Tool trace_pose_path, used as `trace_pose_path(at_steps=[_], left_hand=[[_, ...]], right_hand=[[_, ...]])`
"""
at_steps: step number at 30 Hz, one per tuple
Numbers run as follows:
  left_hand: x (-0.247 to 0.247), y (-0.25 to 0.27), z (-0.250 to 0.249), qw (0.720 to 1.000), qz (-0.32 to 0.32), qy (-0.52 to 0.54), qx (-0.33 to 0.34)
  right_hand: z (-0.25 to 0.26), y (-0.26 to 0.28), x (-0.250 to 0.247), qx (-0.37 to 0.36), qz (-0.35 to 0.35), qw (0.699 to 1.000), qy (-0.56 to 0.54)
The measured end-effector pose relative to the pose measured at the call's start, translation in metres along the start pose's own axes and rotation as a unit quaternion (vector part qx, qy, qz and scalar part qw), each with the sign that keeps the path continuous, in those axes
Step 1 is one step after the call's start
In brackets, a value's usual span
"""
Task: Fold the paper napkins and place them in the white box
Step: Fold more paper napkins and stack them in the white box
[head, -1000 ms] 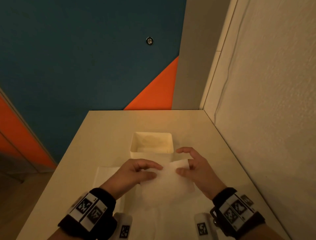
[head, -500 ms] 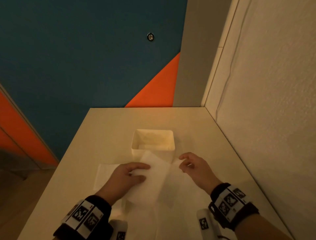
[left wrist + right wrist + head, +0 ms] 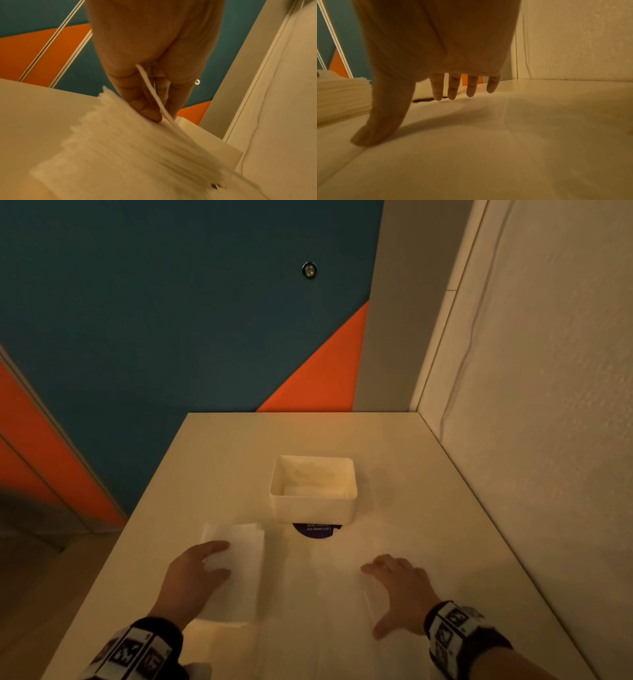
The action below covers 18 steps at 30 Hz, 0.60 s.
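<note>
The white box point(image 3: 313, 506) stands in the middle of the table with folded white paper lying inside. A stack of napkins point(image 3: 245, 573) lies to its near left. My left hand point(image 3: 219, 558) rests on that stack and pinches one napkin; the left wrist view shows the sheet's thin edge point(image 3: 154, 93) between thumb and fingers. My right hand point(image 3: 394, 587) lies flat with its fingers point(image 3: 452, 89) spread on an unfolded napkin point(image 3: 318, 621) on the table, holding nothing.
A round purple sticker point(image 3: 317, 531) shows on the table point(image 3: 308, 436) just in front of the box. A pale wall point(image 3: 531, 440) runs along the table's right edge. The table's left edge drops off beside the stack.
My left hand carried the napkin leftward and down onto the stack. My right hand let go of it and dropped flat onto the sheet on the table. The purple sticker came into sight.
</note>
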<state>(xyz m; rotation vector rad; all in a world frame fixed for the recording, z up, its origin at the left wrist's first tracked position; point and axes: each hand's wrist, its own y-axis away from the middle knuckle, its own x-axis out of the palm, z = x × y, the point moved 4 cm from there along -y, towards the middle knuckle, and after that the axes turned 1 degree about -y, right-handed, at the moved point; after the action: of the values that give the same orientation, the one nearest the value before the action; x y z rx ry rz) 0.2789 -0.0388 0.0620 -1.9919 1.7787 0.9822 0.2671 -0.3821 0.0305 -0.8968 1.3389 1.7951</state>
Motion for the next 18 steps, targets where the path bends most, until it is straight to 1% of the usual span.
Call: trace_pose_path(at_steps=[2,10,15,18], left_hand=[[0.001,0.001,0.001,1.0,-0.01,-0.029,0.006],[-0.004,0.003,-0.007,0.998,-0.045,-0.036,0.007],[-0.005,0.003,-0.009,0.998,-0.046,-0.047,0.014],[-0.002,0.002,-0.006,0.997,-0.035,-0.072,0.019]], right_hand=[[0.002,-0.001,0.004,-0.005,-0.011,1.0,0.007],[0.007,-0.002,0.006,0.003,-0.004,1.0,0.009],[0.012,-0.001,0.003,-0.004,0.002,1.0,0.027],[0.013,-0.001,0.002,-0.01,0.011,0.999,0.044]])
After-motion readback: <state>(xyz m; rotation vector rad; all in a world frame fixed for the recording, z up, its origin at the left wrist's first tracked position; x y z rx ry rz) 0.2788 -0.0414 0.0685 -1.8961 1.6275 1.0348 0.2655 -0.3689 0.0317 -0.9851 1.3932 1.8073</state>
